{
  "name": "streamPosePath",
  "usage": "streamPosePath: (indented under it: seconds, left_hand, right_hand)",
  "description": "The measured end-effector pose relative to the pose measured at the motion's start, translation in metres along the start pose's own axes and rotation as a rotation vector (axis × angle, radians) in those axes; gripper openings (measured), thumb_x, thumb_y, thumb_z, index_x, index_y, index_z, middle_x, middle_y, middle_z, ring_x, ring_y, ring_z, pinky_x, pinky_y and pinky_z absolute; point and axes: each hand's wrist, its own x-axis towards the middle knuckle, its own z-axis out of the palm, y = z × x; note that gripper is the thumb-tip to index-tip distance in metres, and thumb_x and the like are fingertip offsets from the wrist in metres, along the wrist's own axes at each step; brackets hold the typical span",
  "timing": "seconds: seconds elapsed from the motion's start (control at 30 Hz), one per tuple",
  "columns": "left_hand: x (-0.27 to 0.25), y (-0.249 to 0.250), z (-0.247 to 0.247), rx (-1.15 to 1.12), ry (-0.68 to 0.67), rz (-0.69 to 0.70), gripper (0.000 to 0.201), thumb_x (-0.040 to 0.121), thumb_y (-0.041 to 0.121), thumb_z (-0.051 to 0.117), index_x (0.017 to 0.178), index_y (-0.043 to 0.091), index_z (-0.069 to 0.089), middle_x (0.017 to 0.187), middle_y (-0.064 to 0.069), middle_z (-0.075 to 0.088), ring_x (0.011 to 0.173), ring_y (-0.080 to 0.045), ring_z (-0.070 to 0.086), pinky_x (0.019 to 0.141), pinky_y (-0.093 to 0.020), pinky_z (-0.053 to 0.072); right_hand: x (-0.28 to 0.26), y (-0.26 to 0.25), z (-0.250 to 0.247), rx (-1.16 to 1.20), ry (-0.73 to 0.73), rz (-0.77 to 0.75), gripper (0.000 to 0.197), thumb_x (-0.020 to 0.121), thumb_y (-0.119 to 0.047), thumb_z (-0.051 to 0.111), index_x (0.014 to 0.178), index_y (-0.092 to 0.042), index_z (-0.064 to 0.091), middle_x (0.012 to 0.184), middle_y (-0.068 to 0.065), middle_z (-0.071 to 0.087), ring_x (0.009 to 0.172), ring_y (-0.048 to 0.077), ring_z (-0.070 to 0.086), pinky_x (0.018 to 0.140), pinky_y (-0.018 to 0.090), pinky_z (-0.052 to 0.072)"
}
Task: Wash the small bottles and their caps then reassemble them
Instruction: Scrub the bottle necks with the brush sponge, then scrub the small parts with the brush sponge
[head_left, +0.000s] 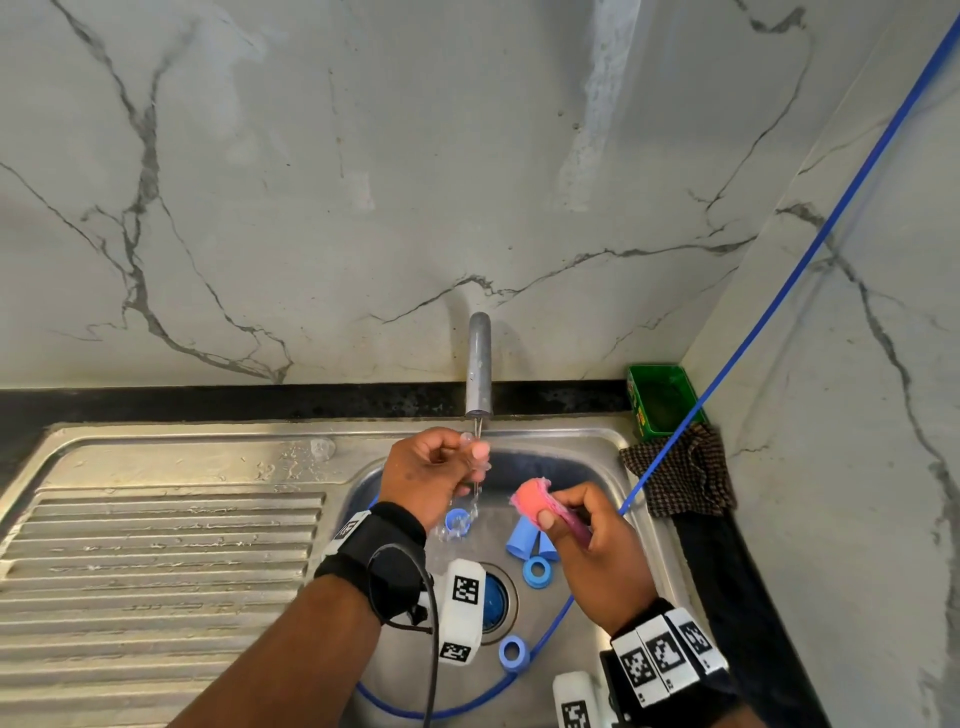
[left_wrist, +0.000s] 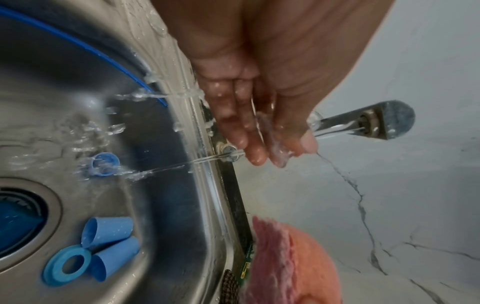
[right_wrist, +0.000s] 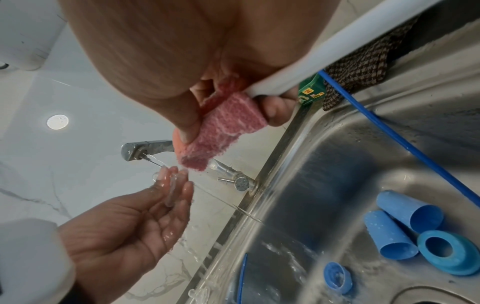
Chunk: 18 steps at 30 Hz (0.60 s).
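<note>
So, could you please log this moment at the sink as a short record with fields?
left hand: left hand holds a small clear bottle in the water stream
right hand: right hand grips a folded pink cloth, off to the side of the stream
tap: tap running
sink basin: sink holds two blue tapered caps lying side by side, and three blue rings
corner: green box beside a checked cloth
</note>
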Motion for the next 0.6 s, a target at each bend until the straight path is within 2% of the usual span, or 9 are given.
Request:
streamPosePath:
  seconds: [0.07, 0.13, 0.27, 0.37, 0.43, 0.53, 0.6]
  left_hand:
    - [-0.006, 0.001, -0.002, 0.0, -0.056, 0.03, 0.013, 0.097, 0.01, 0.063, 0.103, 0.01, 0.075, 0.095, -0.002, 0.079, 0.089, -0.018, 0.074, 0.078, -0.025, 0.06]
    - [-0.011, 0.004, -0.001, -0.005, -0.069, 0.042, 0.022, 0.102, 0.005, 0.054, 0.112, 0.008, 0.073, 0.104, -0.004, 0.077, 0.098, -0.02, 0.074, 0.086, -0.028, 0.06]
    - [-0.028, 0.01, -0.003, -0.086, -0.084, 0.007, 0.025, 0.106, 0.008, 0.043, 0.122, 0.004, 0.063, 0.113, -0.009, 0.073, 0.099, -0.022, 0.074, 0.089, -0.03, 0.059]
    - [-0.04, 0.01, -0.009, -0.022, -0.064, 0.044, 0.018, 0.1, 0.008, 0.057, 0.114, 0.005, 0.068, 0.102, -0.006, 0.077, 0.091, -0.019, 0.076, 0.083, -0.03, 0.061]
    - [-0.049, 0.01, -0.015, 0.0, -0.012, 0.1, 0.015, 0.089, 0.007, 0.073, 0.104, 0.004, 0.073, 0.095, -0.002, 0.079, 0.086, -0.013, 0.075, 0.076, -0.024, 0.059]
    - [-0.058, 0.002, -0.026, 0.08, 0.043, 0.222, 0.017, 0.081, 0.007, 0.081, 0.097, 0.007, 0.079, 0.099, 0.0, 0.076, 0.09, -0.001, 0.069, 0.08, -0.011, 0.049]
    - [-0.061, -0.009, -0.036, 0.238, 0.048, 0.211, 0.016, 0.083, 0.012, 0.081, 0.098, 0.013, 0.08, 0.095, 0.004, 0.07, 0.085, 0.006, 0.062, 0.079, -0.006, 0.043]
  right_hand:
    - [-0.002, -0.002, -0.001, 0.003, -0.005, 0.004, 0.013, 0.091, -0.025, 0.072, 0.094, -0.029, 0.06, 0.091, -0.01, 0.067, 0.084, 0.004, 0.062, 0.071, 0.018, 0.048]
    - [-0.005, -0.003, -0.003, -0.004, -0.009, 0.007, 0.013, 0.091, -0.025, 0.072, 0.095, -0.03, 0.06, 0.093, -0.01, 0.067, 0.085, 0.005, 0.063, 0.073, 0.024, 0.05]
    - [-0.01, -0.01, -0.005, -0.011, -0.033, -0.013, 0.013, 0.091, -0.028, 0.071, 0.095, -0.032, 0.059, 0.094, -0.01, 0.067, 0.086, 0.005, 0.063, 0.074, 0.026, 0.051]
    - [-0.016, -0.019, -0.005, -0.017, -0.035, -0.045, 0.013, 0.091, -0.027, 0.071, 0.096, -0.03, 0.059, 0.093, -0.01, 0.066, 0.085, 0.003, 0.062, 0.07, 0.016, 0.047]
    - [-0.021, -0.026, -0.004, -0.006, -0.03, -0.068, 0.014, 0.091, -0.024, 0.071, 0.097, -0.029, 0.059, 0.092, -0.01, 0.067, 0.085, 0.002, 0.063, 0.068, 0.012, 0.046]
    - [-0.028, -0.036, -0.001, 0.006, -0.02, -0.101, 0.014, 0.091, -0.027, 0.071, 0.099, -0.03, 0.061, 0.093, -0.012, 0.068, 0.086, 0.003, 0.065, 0.07, 0.016, 0.05]
    - [-0.032, -0.041, 0.005, -0.004, -0.025, -0.105, 0.013, 0.091, -0.027, 0.071, 0.098, -0.03, 0.061, 0.092, -0.013, 0.067, 0.085, 0.003, 0.064, 0.07, 0.018, 0.05]
